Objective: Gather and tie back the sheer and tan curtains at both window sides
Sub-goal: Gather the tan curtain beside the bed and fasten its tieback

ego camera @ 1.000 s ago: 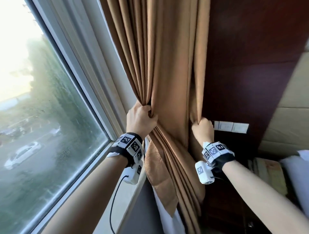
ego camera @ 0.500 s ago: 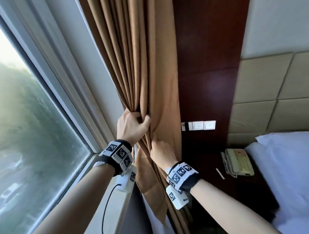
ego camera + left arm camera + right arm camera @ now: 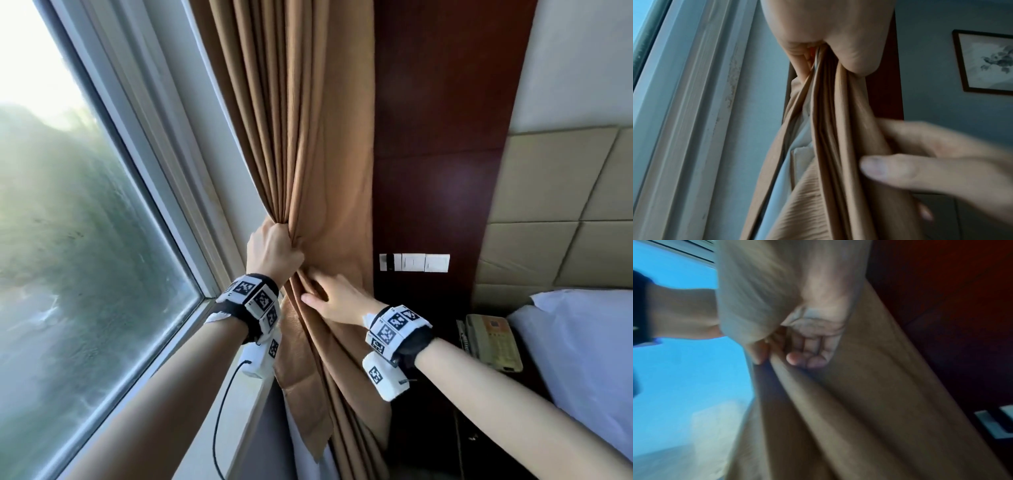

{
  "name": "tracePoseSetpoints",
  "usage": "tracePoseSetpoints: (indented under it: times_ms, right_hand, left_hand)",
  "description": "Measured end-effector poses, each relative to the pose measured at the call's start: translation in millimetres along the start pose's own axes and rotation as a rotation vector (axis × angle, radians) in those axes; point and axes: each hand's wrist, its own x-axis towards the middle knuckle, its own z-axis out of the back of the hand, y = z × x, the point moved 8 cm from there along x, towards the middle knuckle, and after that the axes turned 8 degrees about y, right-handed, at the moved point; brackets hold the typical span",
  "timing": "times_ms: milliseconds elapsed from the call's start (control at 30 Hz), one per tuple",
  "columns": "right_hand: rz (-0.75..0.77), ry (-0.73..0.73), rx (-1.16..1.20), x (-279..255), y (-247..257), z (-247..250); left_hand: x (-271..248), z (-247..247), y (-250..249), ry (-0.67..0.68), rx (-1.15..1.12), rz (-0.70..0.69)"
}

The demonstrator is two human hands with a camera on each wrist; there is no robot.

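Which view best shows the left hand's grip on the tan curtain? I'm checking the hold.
Left wrist: left hand grips the bunched tan curtain close-up. Head shows its back; right wrist shows only the forearm.

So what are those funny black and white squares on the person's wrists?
Both arms are bare, with no sleeves. Each wrist wears a black band covered in white blocks printed with black square codes. A small white box with one more code hangs below each band. A thin black cable trails down from the left wrist's box.

Right hand (image 3: 813, 340) blurred (right wrist view) — left hand's (image 3: 274, 251) fingers hidden.
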Motion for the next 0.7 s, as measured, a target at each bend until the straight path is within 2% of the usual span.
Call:
tracePoseSetpoints:
  times_ms: [133, 233, 333, 500, 600, 700]
  right_hand:
    - [-0.211, 0.166, 0.067, 10, -86, 17]
    - [-0.354, 0.084, 0.135, 26, -158, 44]
    - [-0.425, 0.002, 0.173, 38, -196, 77]
    - [-0.458, -0.112, 0.361, 82, -228, 115]
    - [-0.420, -0.175, 0.576, 111, -226, 130]
    - [-0.376, -0.196, 0.631, 144, -221, 148]
  left_hand:
    - [3, 1, 7, -0.021, 0.009, 0.021]
    - [7, 0, 9, -0.016, 0.034, 0.035]
    - [12, -1, 8, -0.014, 0.043, 0.054]
    - [20, -5, 13, -0.007, 0.009, 0.107]
    - [22, -7, 10, 0.003, 0.020, 0.123]
    - [22, -7, 7, 0.003, 0.026, 0.129]
